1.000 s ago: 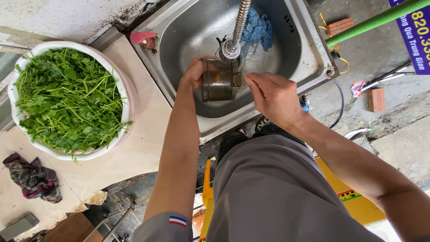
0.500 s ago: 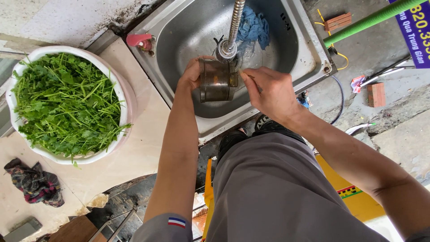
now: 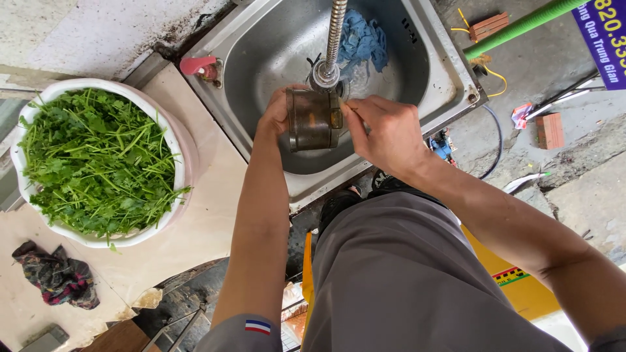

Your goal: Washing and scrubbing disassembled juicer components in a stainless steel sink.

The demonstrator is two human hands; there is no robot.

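Note:
A brownish see-through jar (image 3: 314, 119) hangs over the steel sink (image 3: 438, 70), right under the flexible metal tap (image 3: 331, 45). My left hand (image 3: 275, 114) grips the jar's left side. My right hand (image 3: 385, 130) rests against its right side, fingertips pinched at the rim. Whether water runs from the tap is not clear.
A blue cloth (image 3: 362, 39) lies at the back of the sink. A white bowl (image 3: 175, 133) full of green herbs (image 3: 98, 160) stands on the counter to the left. A dark rag (image 3: 55, 274) lies at the counter's near edge. A green pipe (image 3: 521, 26) runs at upper right.
My right hand has moved left from beside the jar and now touches its rim. The left hand keeps hold of the jar under the tap.

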